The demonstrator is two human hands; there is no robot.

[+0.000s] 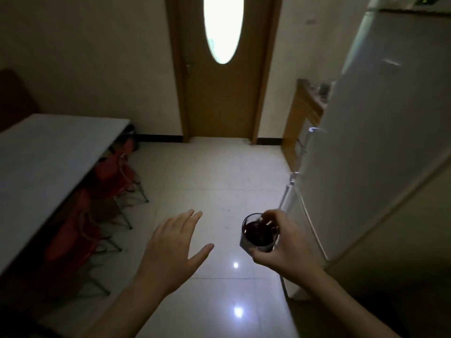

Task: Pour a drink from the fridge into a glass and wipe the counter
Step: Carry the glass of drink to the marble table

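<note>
My right hand (pixel 288 242) grips a clear glass (pixel 259 234) holding a dark red drink, fingers wrapped around its rim and side, over the tiled floor. My left hand (pixel 173 247) is held out flat with fingers apart and nothing in it, to the left of the glass. The white fridge (pixel 366 147) stands shut at the right, its handles (pixel 291 189) just beyond the glass.
A grey table (pixel 48 162) runs along the left with red chairs (pixel 107 181) tucked under it. A wooden door (pixel 219 93) with an oval window is straight ahead. A wooden cabinet (pixel 302 118) stands behind the fridge. Glossy floor tiles lie between.
</note>
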